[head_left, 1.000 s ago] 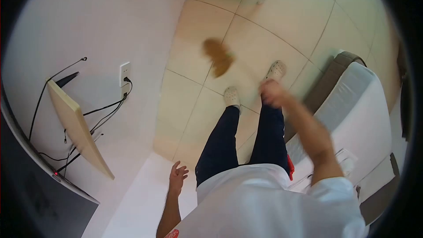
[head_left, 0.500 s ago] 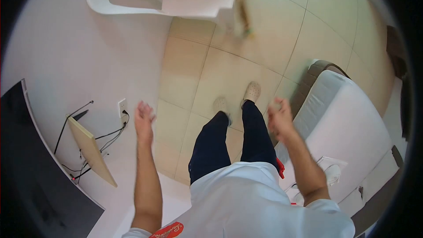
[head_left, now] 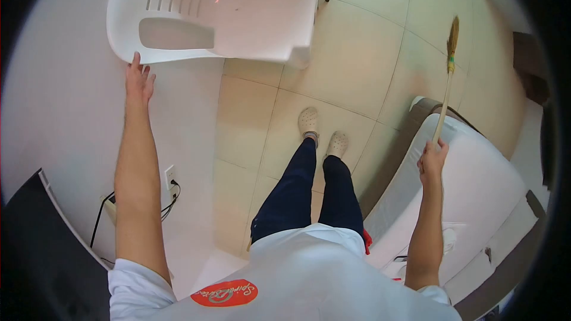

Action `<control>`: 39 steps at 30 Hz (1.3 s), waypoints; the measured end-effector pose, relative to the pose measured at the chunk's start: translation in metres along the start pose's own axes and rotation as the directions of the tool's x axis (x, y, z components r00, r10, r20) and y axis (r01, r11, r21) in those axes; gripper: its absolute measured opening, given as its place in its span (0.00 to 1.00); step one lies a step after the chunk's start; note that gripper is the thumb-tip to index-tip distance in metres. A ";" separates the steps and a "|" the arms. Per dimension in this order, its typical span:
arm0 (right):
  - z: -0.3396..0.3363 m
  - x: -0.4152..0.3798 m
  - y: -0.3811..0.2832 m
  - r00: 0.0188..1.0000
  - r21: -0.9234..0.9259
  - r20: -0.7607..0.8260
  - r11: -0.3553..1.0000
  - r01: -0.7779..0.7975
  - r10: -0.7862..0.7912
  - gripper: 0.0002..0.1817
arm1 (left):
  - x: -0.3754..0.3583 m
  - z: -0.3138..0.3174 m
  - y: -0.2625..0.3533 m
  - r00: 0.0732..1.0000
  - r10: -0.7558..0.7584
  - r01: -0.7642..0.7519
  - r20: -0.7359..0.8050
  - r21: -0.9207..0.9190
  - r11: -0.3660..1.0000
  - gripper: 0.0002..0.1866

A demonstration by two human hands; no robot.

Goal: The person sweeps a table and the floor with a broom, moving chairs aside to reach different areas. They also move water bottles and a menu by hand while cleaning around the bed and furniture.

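Two hands reach forward: the right hand (head_left: 432,161) clasps the broom (head_left: 447,83), its head out past the mattress (head_left: 476,160); the left hand's (head_left: 140,83) fingers spread loosely at the chair's (head_left: 262,18) edge, contact unclear.

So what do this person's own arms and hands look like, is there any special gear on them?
No gear that I can see: the left hand and right hand are both bare, with no gloves, and no watch or bracelet shows. The white shirt has short sleeves, and its front carries a red oval logo with pale script lettering.
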State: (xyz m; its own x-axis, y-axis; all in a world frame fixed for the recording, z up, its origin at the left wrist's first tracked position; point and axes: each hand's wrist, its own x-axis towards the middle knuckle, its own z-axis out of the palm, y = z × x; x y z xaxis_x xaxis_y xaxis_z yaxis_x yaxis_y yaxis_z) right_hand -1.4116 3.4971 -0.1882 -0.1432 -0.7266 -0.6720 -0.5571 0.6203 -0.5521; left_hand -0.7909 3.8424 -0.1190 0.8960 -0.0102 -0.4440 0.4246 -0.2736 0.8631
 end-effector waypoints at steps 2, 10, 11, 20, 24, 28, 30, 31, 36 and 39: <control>-0.015 -0.022 -0.003 0.998 0.072 0.044 0.996 -0.043 0.040 0.18 | 0.022 0.007 0.000 0.999 0.016 -0.009 0.049 -0.148 0.989 0.35; -0.020 -0.113 0.001 0.877 0.097 0.310 0.906 -0.412 0.366 0.15 | 0.003 0.006 0.008 0.998 0.007 -0.009 0.059 0.029 1.000 0.27; -0.021 -0.120 0.003 0.854 0.070 0.342 0.895 -0.440 0.392 0.15 | -0.014 0.007 0.012 0.997 -0.023 0.021 0.077 0.028 0.999 0.27; -0.019 -0.105 0.018 0.538 -0.148 0.631 0.767 -0.624 0.560 0.12 | -0.126 0.014 0.021 0.986 -0.141 0.145 0.086 -0.033 0.989 0.24; -0.001 -0.013 0.053 0.711 -0.156 0.504 0.861 -0.483 0.490 0.13 | -0.186 -0.022 0.002 0.988 -0.153 0.154 0.017 -0.096 0.983 0.22; -0.030 0.009 0.015 0.798 -0.040 0.451 0.903 -0.429 0.399 0.14 | -0.270 -0.057 -0.008 0.989 -0.140 0.133 -0.052 -0.111 0.985 0.22; -0.042 0.003 -0.013 0.822 -0.137 0.452 0.937 -0.321 0.348 0.16 | -0.318 -0.066 -0.011 0.975 -0.146 0.124 -0.168 -0.131 0.984 0.23; -0.043 -0.003 -0.027 0.829 -0.185 0.458 0.946 -0.265 0.322 0.17 | -0.341 -0.068 -0.013 0.958 -0.143 0.110 -0.249 -0.142 0.984 0.24; -0.008 -0.053 -0.084 0.655 -0.410 0.677 0.911 -0.042 0.335 0.18 | -0.419 -0.131 -0.038 0.881 -0.196 0.139 -0.431 -0.160 0.977 0.25; 0.052 -0.066 -0.081 0.426 -0.414 0.782 0.890 -0.191 0.455 0.21 | -0.449 -0.156 -0.054 0.851 -0.237 0.178 -0.468 -0.167 0.970 0.25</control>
State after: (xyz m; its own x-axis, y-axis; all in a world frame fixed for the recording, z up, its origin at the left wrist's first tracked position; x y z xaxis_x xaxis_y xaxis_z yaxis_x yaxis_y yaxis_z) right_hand -1.3144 3.5100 -0.1252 0.3251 0.2036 -0.9235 -0.8068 0.5691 -0.1586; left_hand -1.1956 4.0121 0.0716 0.7230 0.5066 -0.4697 0.5929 -0.1061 0.7982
